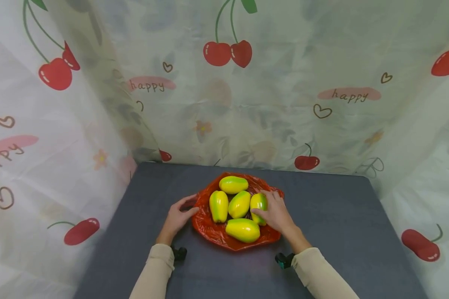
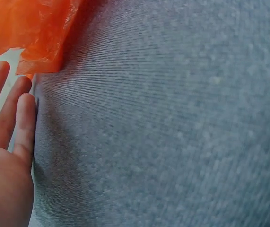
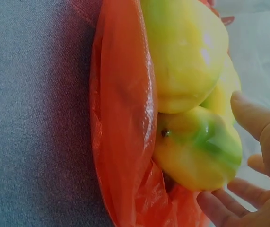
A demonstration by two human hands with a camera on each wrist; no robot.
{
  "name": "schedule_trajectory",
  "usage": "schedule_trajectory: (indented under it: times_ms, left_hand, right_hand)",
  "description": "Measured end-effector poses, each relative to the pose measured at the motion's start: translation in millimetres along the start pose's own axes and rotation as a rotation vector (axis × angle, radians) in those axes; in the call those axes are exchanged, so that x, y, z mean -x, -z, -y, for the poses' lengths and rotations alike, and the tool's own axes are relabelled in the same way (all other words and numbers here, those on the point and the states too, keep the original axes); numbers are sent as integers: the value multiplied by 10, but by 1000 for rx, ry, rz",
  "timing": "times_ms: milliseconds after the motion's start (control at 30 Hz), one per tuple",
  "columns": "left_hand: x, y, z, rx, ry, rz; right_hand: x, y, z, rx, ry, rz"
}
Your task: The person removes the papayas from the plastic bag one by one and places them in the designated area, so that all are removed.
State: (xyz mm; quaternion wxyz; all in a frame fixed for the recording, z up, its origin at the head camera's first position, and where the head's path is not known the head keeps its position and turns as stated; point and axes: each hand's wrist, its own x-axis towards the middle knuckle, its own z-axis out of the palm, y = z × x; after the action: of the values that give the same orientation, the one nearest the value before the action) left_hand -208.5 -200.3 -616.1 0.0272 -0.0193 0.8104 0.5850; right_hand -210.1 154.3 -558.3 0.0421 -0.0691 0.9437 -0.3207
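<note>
Several glossy yellow-green papayas lie in an opened red plastic bag (image 1: 217, 238), its edge spread out around them. My right hand (image 1: 277, 211) spans the rightmost papaya (image 1: 259, 203), thumb over its near side and fingers beyond it. In the right wrist view the fingertips (image 3: 210, 203) are right at that papaya's (image 3: 196, 151) lower edge, with the thumb standing off it. At the bag's left edge is my left hand (image 1: 177, 216), thumb and fingers spread. The left wrist view shows its fingers (image 2: 12, 113) straight, just below the bag's edge (image 2: 45, 47).
Beneath the bag is a dark grey table (image 1: 321, 224). A white curtain (image 1: 269, 83) printed with cherries and hearts hangs behind the table and along both sides. Each wrist carries a small black camera mount (image 1: 179, 254) below the hand.
</note>
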Motion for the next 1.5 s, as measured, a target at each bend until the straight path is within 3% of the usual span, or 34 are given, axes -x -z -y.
schedule_trajectory:
  times_ms: [133,367,633,1233,1500]
  left_hand:
    - [-2,-10,34,10,18,18]
    - [-25,-5,66,50,108,72]
    - [-8,33,52,39,162,64]
    - [26,67,90,28,143,67]
    - [29,30,102,42,165,65]
  right_hand:
    - [2,-21,2,19,-13,2]
    - [12,-46,16,13,-40,0]
    - [3,-100,31,6,-61,9]
    - [34,33,72,30,-17,-59]
    - [23,127,-21,-103,21,-72]
